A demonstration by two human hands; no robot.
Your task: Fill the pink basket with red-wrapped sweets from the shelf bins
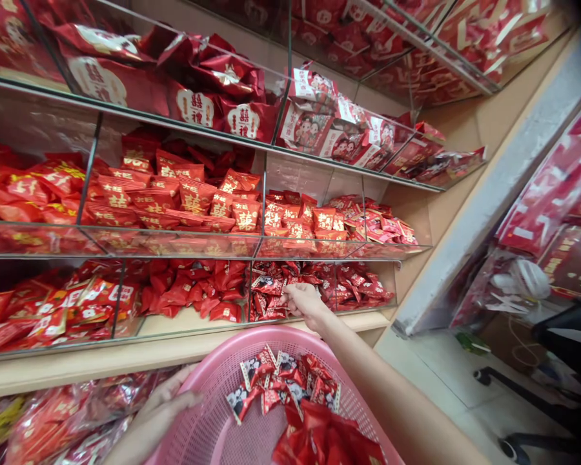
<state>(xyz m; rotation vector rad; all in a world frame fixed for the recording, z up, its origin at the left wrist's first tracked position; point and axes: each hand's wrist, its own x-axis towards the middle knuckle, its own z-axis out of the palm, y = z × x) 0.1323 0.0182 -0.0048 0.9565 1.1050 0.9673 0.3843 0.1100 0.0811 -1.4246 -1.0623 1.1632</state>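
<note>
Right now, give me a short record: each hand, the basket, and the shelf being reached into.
left hand: grips the pink basket at its rim
right hand: inside the glass compartment, touching the shelf candies; grip unclear
basket contents: patterned candies, plus red packets at the near edge
upper shelves: red sweet packs behind glass

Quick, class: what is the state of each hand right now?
Left hand: holds the basket.
Right hand: curled on shelf sweets; grip cannot be told.

Right arm: bare along its whole visible length, crossing over the pink basket.
Right grip: bare hand, beyond the basket's far rim.
Left grip: bare hand, at the basket's left side.
</note>
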